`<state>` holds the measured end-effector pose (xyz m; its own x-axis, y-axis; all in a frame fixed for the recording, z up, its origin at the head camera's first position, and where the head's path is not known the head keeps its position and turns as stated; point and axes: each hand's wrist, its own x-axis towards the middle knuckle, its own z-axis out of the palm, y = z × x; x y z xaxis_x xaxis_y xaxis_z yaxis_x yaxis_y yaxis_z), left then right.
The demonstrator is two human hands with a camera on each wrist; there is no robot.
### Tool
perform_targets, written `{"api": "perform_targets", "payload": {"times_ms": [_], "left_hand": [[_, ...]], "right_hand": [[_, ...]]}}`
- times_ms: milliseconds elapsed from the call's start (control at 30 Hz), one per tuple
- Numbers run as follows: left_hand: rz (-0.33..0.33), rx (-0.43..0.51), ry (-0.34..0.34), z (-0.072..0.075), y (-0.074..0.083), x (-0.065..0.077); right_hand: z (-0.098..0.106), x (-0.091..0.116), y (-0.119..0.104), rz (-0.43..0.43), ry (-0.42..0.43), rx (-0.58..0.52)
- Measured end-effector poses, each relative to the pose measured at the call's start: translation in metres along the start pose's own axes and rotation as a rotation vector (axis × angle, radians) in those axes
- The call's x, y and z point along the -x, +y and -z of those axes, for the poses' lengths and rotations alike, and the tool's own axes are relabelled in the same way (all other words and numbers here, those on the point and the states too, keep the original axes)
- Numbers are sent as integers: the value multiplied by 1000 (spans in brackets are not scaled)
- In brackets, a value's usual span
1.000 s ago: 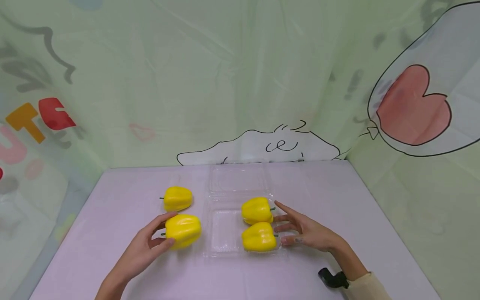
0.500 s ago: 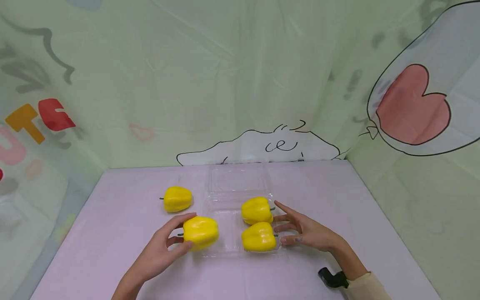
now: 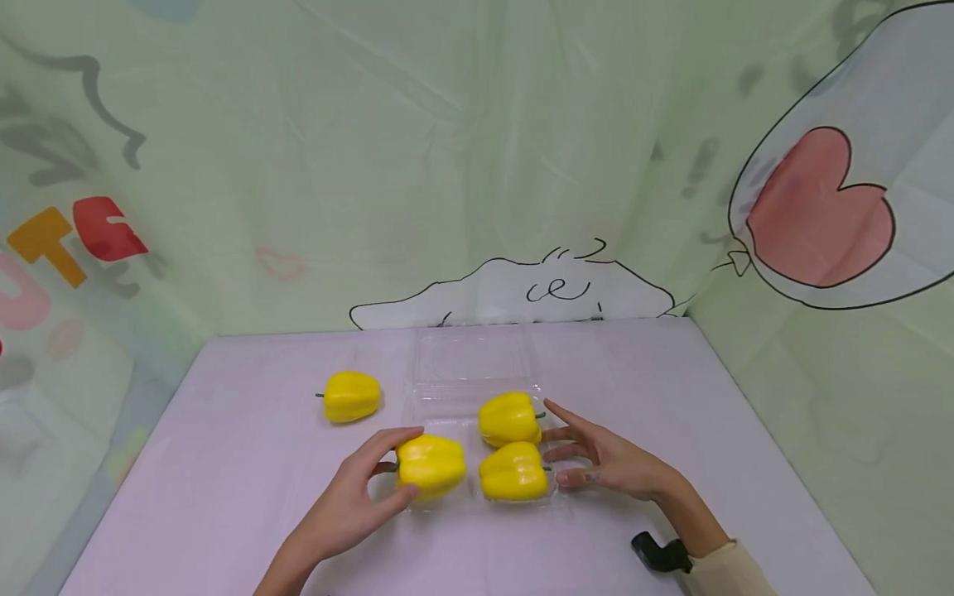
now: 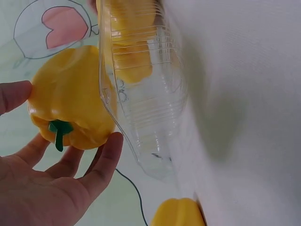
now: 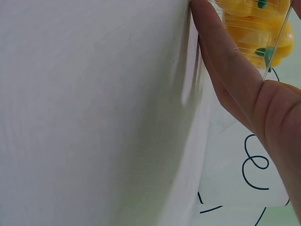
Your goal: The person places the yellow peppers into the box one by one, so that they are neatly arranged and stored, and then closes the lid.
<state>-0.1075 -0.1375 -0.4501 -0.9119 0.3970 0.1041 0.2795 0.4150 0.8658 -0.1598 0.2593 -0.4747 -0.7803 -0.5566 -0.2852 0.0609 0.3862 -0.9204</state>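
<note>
A yellow bell pepper (image 3: 434,467) with a green stem is held in my left hand (image 3: 356,503), thumb on one side and fingertips on the other. It hangs over the left half of a clear plastic clamshell box (image 4: 150,117), beside the rim in the left wrist view. Two more yellow bell peppers, a rear one (image 3: 508,419) and a front one (image 3: 514,472), lie in the box's right half, stems pointing right. My right hand (image 3: 614,465) stays at the box's right side, fingers spread and loosely bent, fingertips right at the wall.
Behind the base, the box's clear lid (image 3: 473,358) lies folded back. Another yellow bell pepper (image 3: 351,396) lies on the pale table (image 3: 246,463) left of the box. A black curved object (image 3: 660,552) is by the right sleeve. Printed curtains surround the table.
My left hand has carried its bell pepper rightward, from beside the box to over its left half. The right hand and the other peppers have stayed in place.
</note>
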Motion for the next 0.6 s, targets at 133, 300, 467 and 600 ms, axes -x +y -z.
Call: {"api": "perform_targets", "payload": {"times_ms": [133, 300, 467, 600], "left_hand": [[-11, -20, -4, -1, 2, -3], [-68, -55, 5, -2, 0, -3], [-111, -88, 21, -4, -1, -4], [-99, -105, 12, -5, -3, -6]], "right_hand": [[1, 0, 0, 9, -1, -2], [1, -1, 0, 10, -5, -8], [0, -1, 0, 3, -3, -6], [0, -1, -1, 1, -2, 3]]}}
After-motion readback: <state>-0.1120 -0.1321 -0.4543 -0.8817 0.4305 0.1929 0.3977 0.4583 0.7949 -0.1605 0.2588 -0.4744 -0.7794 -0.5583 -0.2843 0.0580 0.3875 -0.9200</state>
